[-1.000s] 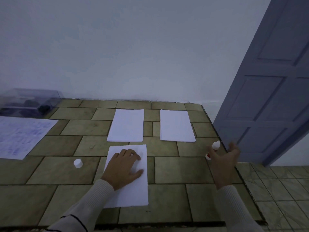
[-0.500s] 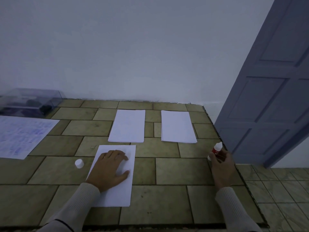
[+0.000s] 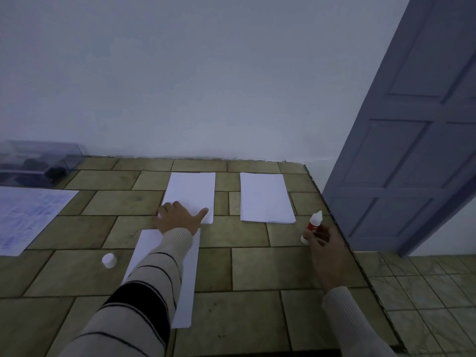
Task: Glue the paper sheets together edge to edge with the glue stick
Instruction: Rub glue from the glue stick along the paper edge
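White paper was the work item: the near sheet [image 3: 190, 279] lay released on the tiled table [image 3: 257, 269]. Half a second before, the left hand [image 3: 180, 218] had pressed it flat. I then logged that hand forward on the near edge of the far left sheet [image 3: 192, 189], thumb spread, fingers bent at the corner; whether its grip pinched the paper I could not tell. The right hand [image 3: 325, 243] kept its grip round the uncapped glue stick [image 3: 314, 222] near the table's right edge. Judgement: a second sheet was being fetched, and no glue had been applied.
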